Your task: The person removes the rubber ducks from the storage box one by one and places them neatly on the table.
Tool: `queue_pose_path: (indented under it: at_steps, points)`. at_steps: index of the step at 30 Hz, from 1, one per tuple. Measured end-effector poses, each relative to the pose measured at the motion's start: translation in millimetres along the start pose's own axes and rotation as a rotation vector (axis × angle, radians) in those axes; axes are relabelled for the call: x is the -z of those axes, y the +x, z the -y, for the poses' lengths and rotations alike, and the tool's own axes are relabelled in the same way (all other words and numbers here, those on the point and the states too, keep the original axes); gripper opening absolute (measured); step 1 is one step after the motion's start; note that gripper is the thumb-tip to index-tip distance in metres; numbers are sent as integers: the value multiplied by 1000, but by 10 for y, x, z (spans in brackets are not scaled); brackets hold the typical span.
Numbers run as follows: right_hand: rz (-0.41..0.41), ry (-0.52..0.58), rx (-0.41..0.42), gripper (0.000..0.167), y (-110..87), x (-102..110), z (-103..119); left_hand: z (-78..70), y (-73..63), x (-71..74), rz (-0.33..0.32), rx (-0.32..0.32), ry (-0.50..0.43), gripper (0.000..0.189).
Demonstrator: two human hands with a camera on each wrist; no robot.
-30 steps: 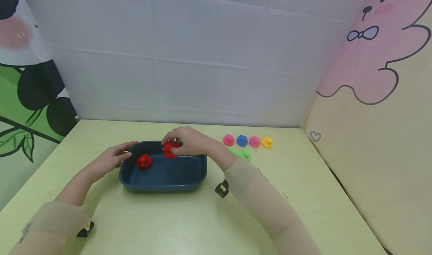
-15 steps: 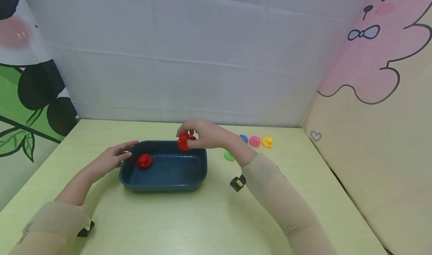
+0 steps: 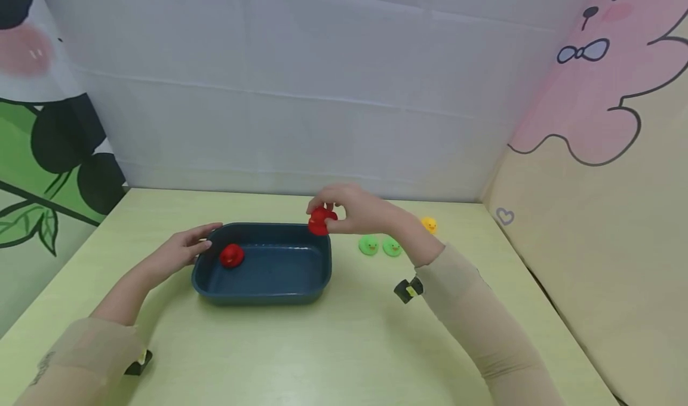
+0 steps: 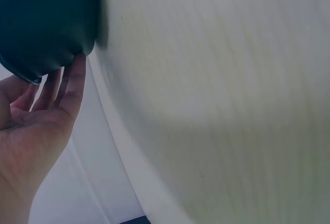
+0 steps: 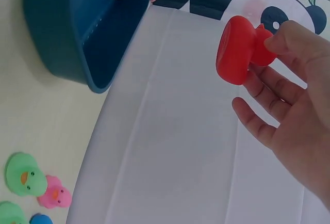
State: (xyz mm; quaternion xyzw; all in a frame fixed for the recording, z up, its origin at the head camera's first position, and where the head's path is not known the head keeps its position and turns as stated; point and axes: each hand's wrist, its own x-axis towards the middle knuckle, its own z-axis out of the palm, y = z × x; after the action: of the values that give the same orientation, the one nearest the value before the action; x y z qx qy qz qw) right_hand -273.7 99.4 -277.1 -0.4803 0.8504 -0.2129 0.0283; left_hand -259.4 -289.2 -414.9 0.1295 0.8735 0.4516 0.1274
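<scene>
My right hand point(image 3: 364, 209) pinches a red rubber duck point(image 3: 321, 221) between thumb and fingers. In the head view the duck overlaps the back right corner of a dark blue rectangular tub point(image 3: 261, 299); in the right wrist view it is held up apart from the tub point(image 5: 56, 38). A second red rubber duck point(image 3: 232, 255) sits inside the tub, toward its left end. At that end, my left hand point(image 3: 174, 254) touches the outer wall with fairly straight fingers, the thumb close to the rim. The left wrist view shows these fingers point(image 4: 75, 79) against the tub's side.
Two green rubber ducks point(image 3: 368, 245) sit on the table point(image 3: 301, 358) right of the tub. A yellow duck point(image 3: 429, 224) shows behind my right forearm. Pink point(image 5: 54, 192) and blue point(image 5: 40, 219) ducks appear in the right wrist view. A white sheet point(image 3: 301, 95) closes off the back.
My right hand has carried the red rubber duck up and rightward, from over the tub's middle to its back right corner. My left hand and the tub have stayed in place.
</scene>
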Motion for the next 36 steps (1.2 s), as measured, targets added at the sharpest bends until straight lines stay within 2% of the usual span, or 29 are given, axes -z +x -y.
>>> queue_pose_path:
  at_steps: [6, 15, 36]
  points:
    - [-13, -5, 18, 31, -150, 71, -27, -21, 0, 2, 2, 7, 16, 53]
    - [-107, 21, 38, 29, -417, 181, -175, -30, 2, 5, 8, 14, 15, 54]
    - [-160, 0, -79, 30, -1055, 332, -503, -1, -5, 21, 25, 2, -11, 55]
